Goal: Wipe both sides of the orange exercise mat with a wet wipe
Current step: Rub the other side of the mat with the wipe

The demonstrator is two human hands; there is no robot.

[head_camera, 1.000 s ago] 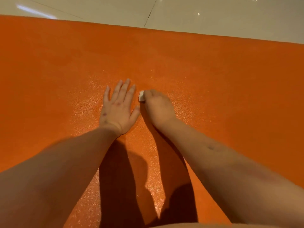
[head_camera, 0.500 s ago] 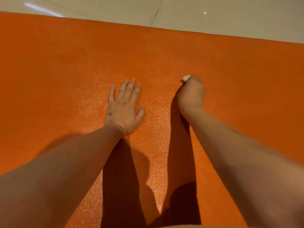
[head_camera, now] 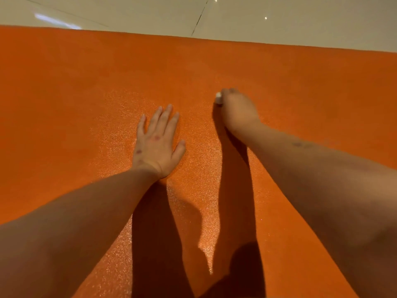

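Fingers (head_camera: pixel 166 117) of the left hand (head_camera: pixel 155 147): straight, slightly fanned, thumb angled out to the right. Palm flat on the orange exercise mat (head_camera: pixel 86 93). Nothing held.

Right hand (head_camera: pixel 238 112): fingers curled down and bunched over a wet wipe (head_camera: pixel 218 98). Only a small white wad shows, at the far-left edge of the hand; the rest is hidden under the knuckles. Hand sits low against the mat, further from the camera than the left hand and to its right, the two hands apart. The wipe looks to be touching the mat surface; how hard it presses, cannot tell.

Mat: lies flat and fills most of the view. Its far edge runs across the top, dropping a little toward the right. Fine grainy texture, with a bright sparkle around the left hand and in the strip between the two arms. Wet film or just reflected light, cannot tell.

Floor (head_camera: pixel 129 14): pale glossy tiles beyond the far edge of the mat, one dark grout line (head_camera: pixel 200 16) running away from it, small light reflections.

Forearms: both bare, entering from the bottom corners. Dark shadows (head_camera: pixel 234 190) fall on the mat beside each arm.
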